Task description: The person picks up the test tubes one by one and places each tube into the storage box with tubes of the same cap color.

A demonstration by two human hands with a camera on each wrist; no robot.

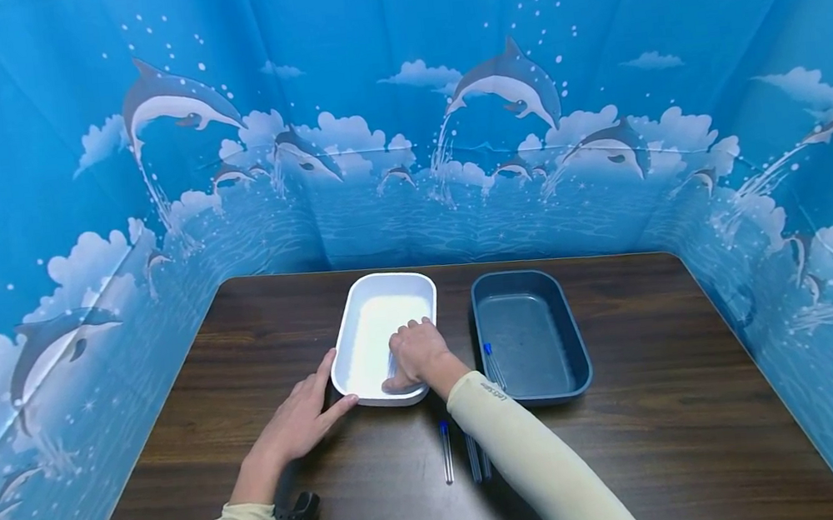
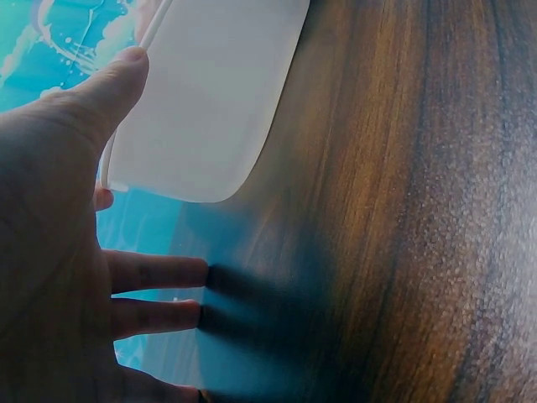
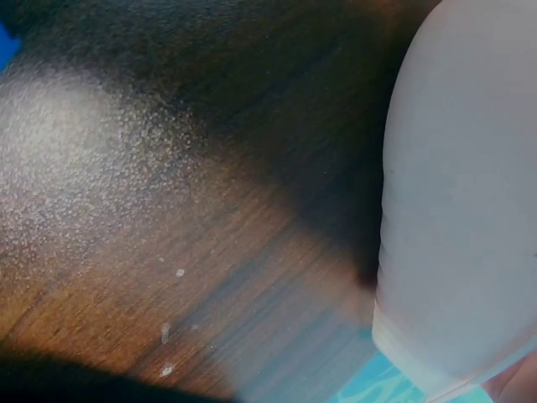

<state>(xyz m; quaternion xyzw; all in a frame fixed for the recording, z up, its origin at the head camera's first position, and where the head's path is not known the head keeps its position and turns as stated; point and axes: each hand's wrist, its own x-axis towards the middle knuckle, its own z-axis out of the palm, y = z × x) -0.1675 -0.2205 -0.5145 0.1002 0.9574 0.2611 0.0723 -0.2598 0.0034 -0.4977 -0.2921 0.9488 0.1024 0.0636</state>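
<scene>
A white tray (image 1: 364, 340) stands on the table. My left hand (image 1: 296, 418) is at its near left corner, fingers spread and fairly straight. In the left wrist view the thumb (image 2: 126, 71) touches the tray's rim. Inside the near right part of the tray is my right hand (image 1: 418, 356), its fingers curled against a small pale thing (image 1: 393, 366). The hand hides most of that thing, so its kind cannot be told. Only the tray's outer wall (image 3: 461, 185) and a bit of skin show in the right wrist view.
Right of the white tray stands a dark blue tray (image 1: 532, 332) with a blue-capped pen (image 1: 492, 363) inside. Several pens lie in front, one clear with a blue cap (image 1: 446, 454), others darker (image 1: 473, 460) beside my right sleeve (image 1: 549, 465). A dolphin-printed curtain (image 1: 408, 169) surrounds the table.
</scene>
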